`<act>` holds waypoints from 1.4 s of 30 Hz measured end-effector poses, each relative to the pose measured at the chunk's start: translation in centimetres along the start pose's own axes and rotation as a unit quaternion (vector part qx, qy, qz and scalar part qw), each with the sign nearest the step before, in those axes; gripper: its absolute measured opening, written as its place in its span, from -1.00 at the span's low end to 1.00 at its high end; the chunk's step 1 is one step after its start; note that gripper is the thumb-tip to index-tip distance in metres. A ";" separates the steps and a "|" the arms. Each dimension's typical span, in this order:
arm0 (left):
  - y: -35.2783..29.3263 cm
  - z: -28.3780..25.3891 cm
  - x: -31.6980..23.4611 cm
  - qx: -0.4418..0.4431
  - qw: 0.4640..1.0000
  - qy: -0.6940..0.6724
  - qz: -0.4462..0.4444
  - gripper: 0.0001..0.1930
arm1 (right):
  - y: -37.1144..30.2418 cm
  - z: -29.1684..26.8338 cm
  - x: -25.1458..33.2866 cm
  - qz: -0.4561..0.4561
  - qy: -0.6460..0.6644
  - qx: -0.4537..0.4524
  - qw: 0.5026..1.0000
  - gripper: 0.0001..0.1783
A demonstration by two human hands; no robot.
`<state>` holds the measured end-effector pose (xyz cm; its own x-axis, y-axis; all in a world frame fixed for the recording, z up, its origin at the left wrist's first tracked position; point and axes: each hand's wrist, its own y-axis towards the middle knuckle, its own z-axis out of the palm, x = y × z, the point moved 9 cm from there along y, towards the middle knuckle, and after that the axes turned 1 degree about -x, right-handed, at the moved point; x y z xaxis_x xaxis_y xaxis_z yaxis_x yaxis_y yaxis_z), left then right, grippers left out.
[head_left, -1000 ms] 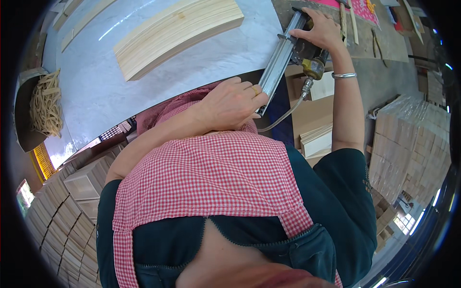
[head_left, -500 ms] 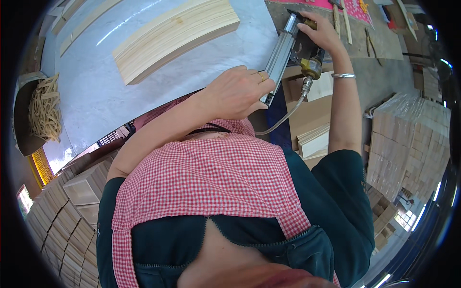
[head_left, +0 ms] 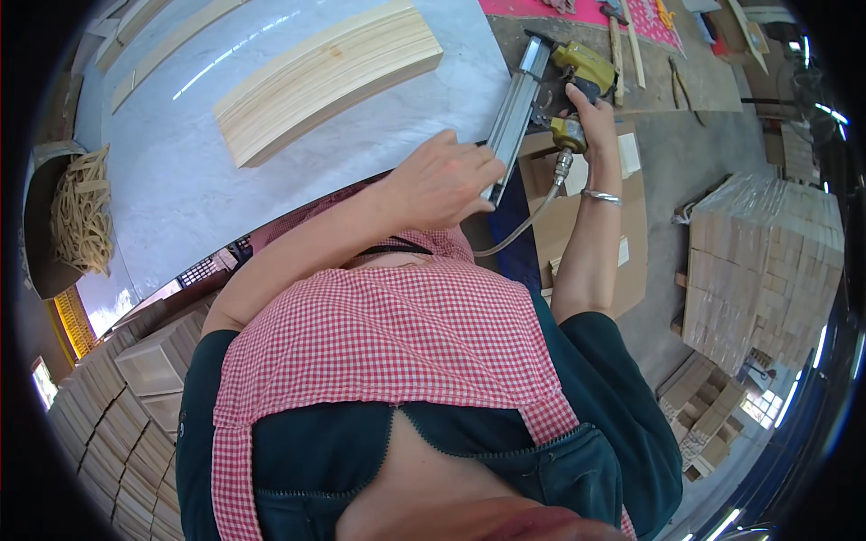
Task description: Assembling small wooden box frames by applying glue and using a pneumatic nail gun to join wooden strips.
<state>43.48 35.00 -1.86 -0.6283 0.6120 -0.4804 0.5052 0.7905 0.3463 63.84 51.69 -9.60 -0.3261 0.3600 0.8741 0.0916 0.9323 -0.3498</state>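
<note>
A pneumatic staple gun [head_left: 581,63] with a yellow-green body and a long silver magazine lies across my hands at the table's right edge. My right hand [head_left: 591,117] is closed round its dark handle, thumb pointing up toward the body. At the near end of the magazine, my left hand [head_left: 451,180] has its fingers curled and pressed against the metal; their tips are partly hidden. A clear air hose [head_left: 523,231] runs from the fitting below the handle toward my apron. To the left, a stack of curved wooden slats [head_left: 329,77] rests on the pale tabletop [head_left: 180,198].
A dark bin [head_left: 45,216] of pale rubber-like bands stands at the far left. Beyond the gun are a hammer [head_left: 617,54] and pliers [head_left: 683,88]. Below my right arm is an open cardboard box [head_left: 622,261]. A plastic-wrapped pallet of wood [head_left: 762,270] stands right.
My right hand has come down from the gun's far end to its handle, baring the yellow-green body. The gun has shifted slightly left, with my left hand still at the magazine's near end.
</note>
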 end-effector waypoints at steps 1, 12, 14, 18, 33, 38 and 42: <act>0.6 -0.5 0.8 -0.002 1.000 -0.001 0.000 -0.67 | -1.3 0.3 0.6 -0.016 -0.013 0.004 1.000 -0.55; 0.1 -3.0 4.2 -0.104 0.951 -0.233 -0.172 -0.56 | -11.5 -0.7 9.2 -0.207 0.151 -0.102 0.961 -0.65; -0.7 -2.1 4.9 -0.102 0.913 -0.316 -0.236 -0.56 | -12.1 -0.1 9.4 -0.217 0.161 -0.089 0.959 -0.64; -1.7 -5.9 3.2 -0.263 0.949 -0.064 -0.160 -0.61 | -13.7 2.3 9.4 -0.210 0.148 -0.055 0.965 -0.52; 2.8 -3.9 2.6 -0.232 0.870 -0.370 -0.229 -0.93 | -13.7 5.0 8.9 -0.298 0.111 -0.048 0.947 -0.61; 2.3 -3.2 2.7 -0.236 0.860 -0.373 -0.258 -0.96 | -14.2 5.1 9.0 -0.303 0.094 -0.057 0.947 -0.62; 2.2 -3.2 2.5 -0.273 0.831 -0.407 -0.262 -0.96 | -14.4 5.1 9.1 -0.308 0.094 -0.060 0.945 -0.63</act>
<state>41.13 38.32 0.23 0.0432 0.1363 -0.9897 -0.1955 0.9727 0.1254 54.75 41.33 1.63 -0.1806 -0.2623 0.9480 0.0497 0.9601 0.2751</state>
